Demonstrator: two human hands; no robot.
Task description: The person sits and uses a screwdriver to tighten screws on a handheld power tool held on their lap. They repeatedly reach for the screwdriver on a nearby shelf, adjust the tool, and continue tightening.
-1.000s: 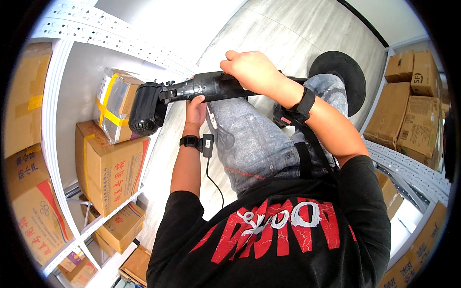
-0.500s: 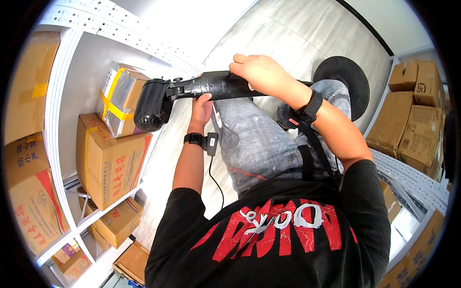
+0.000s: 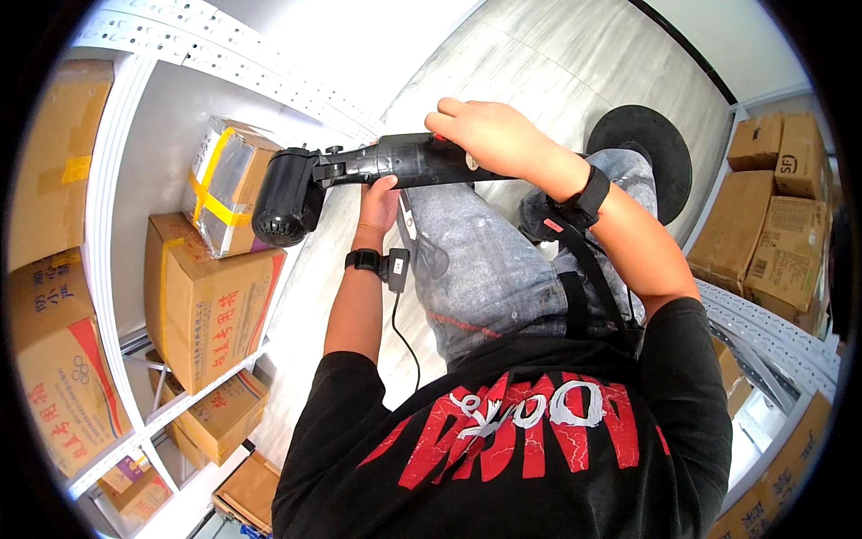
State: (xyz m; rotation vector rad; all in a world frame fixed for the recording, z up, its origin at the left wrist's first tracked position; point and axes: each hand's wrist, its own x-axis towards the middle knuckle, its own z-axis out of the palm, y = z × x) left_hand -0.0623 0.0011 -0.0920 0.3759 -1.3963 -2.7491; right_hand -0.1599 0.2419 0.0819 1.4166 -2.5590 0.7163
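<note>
A black pedestal fan without blades or guard lies sideways across my legs. Its motor housing [image 3: 289, 199] points left, joined by a tilt bracket to the thick fan neck [image 3: 404, 160]. At the far right is a round black base [image 3: 651, 135]. My left hand [image 3: 379, 207] grips the neck from below, thumb on its near side and the other fingers mostly hidden. My right hand [image 3: 485, 135] is over the neck's right part, fingers curled against its upper edge beside a small red spot. What the fingertips press is hidden.
White metal shelving [image 3: 121, 225] with cardboard boxes [image 3: 215, 305] stands close on the left. More boxes [image 3: 777, 229] sit on a rack at the right. A thin black cable [image 3: 406, 341] hangs from the device on my left wrist. Grey wood-look floor [image 3: 512, 63] lies ahead.
My right hand has shifted slightly on the fan neck, and the red spot by its fingers now shows. The left hand and the fan have barely moved.
</note>
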